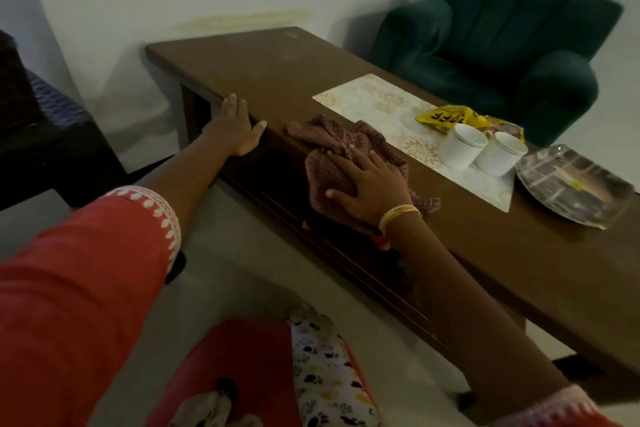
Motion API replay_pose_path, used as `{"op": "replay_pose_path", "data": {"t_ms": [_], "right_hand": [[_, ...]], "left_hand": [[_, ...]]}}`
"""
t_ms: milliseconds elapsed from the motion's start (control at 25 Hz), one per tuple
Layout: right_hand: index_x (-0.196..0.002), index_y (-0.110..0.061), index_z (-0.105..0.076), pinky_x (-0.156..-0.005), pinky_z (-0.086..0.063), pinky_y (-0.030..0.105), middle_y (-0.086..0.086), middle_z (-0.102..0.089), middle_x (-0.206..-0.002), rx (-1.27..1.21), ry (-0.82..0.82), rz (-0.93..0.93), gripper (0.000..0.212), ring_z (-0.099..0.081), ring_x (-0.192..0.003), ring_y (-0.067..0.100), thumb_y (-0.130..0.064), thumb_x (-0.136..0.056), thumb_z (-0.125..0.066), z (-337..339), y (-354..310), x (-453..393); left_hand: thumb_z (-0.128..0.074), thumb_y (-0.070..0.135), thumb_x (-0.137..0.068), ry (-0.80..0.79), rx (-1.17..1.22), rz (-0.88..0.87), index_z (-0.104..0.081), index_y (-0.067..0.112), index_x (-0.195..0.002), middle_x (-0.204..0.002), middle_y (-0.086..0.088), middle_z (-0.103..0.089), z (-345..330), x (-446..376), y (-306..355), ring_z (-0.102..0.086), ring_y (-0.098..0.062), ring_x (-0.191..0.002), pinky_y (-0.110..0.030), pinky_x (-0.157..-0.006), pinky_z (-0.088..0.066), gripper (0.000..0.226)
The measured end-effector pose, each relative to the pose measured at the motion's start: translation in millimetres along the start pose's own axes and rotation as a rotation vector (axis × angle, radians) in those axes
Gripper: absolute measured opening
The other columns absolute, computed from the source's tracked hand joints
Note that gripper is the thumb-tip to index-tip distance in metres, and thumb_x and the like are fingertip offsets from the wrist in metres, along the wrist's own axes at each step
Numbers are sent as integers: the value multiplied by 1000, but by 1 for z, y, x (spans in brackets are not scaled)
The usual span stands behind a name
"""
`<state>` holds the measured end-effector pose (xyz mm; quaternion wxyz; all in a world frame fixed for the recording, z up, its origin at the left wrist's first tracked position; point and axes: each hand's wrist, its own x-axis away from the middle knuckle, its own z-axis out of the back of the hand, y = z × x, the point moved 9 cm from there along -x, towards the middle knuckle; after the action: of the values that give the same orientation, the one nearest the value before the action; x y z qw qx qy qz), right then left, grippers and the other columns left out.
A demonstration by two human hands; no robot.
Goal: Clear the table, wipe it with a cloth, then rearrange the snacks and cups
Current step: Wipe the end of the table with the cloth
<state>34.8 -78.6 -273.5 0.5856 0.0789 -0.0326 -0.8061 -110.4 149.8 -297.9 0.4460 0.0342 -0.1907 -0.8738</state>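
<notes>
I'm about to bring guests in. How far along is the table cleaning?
Midway. The table is bare at its far end, but two white cups, a yellow snack packet and a tray remain on it. The right hand presses the cloth onto the near edge, left hand bracing. Rearranging seems left.
</notes>
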Motion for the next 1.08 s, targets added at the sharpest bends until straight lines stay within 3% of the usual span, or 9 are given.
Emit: {"op": "replay_pose_path", "data": {"t_ms": [160, 320, 440, 640, 760, 960, 1080], "right_hand": [[-149, -32, -26, -107, -40, 48, 4, -30, -156, 85, 110, 15, 59, -34, -140, 33, -58, -96, -26, 9, 33, 75], [-147, -28, -32, -104, -44, 46, 7, -36, -153, 176, 140, 130, 55, -42, -135, 34, -37, -96, -49, 5, 62, 133], [-143, -25, -41, -98, -48, 46, 10, -40, -150, 191, 142, 133, 52, -47, -131, 35, -33, -94, -54, 7, 68, 144], [-148, -26, -29, -100, -47, 48, 12, -37, -151, 173, 77, 131, 54, -44, -133, 39, -45, -97, -33, 6, 45, 98], [-151, -29, -21, -108, -37, 47, 9, -27, -157, 131, 68, 150, 54, -33, -139, 38, -45, -100, -29, 8, 4, 44], [-152, -36, -7, -117, -19, 49, 3, -5, -162, -23, -38, 53, 65, -10, -147, 34, -63, -95, -25, 3, -37, -59], [-152, -40, -5, -116, -12, 56, 6, 1, -162, -88, -104, -11, 72, -5, -146, 42, -70, -90, -25, -3, -60, -114]], "left_hand": [[-25, 55, -98, -28, 22, -27, 12, 6, -150, -157, -12, 24, -19, 32, 36, 15, -26, -147, -48, -120, -8, 81], [-30, 51, -98, -25, -23, -59, 14, 6, -150, -158, -11, 23, -25, 50, 51, 12, -26, -148, -50, -119, -11, 81], [-33, 47, -99, -38, -54, -71, 13, 8, -150, -159, -8, 22, -23, 52, 47, 11, -24, -148, -52, -119, -13, 79], [-37, 27, -102, 3, -41, -177, 11, 14, -152, -160, -1, 19, -18, 52, 42, 7, -21, -149, -45, -119, -16, 70], [-36, 6, -99, 46, 145, -235, 4, 22, -153, -161, 8, 13, -12, 39, 19, -3, -17, -149, -40, -114, -28, 69], [-37, -8, -91, 104, 301, -194, 3, 23, -153, -161, 8, 13, 7, -5, -29, -6, -17, -149, -36, -109, -34, 81], [-38, -7, -92, 171, 350, -141, 3, 18, -153, -161, 3, 14, 28, -45, -71, 1, -17, -149, -31, -111, -27, 78]]}}
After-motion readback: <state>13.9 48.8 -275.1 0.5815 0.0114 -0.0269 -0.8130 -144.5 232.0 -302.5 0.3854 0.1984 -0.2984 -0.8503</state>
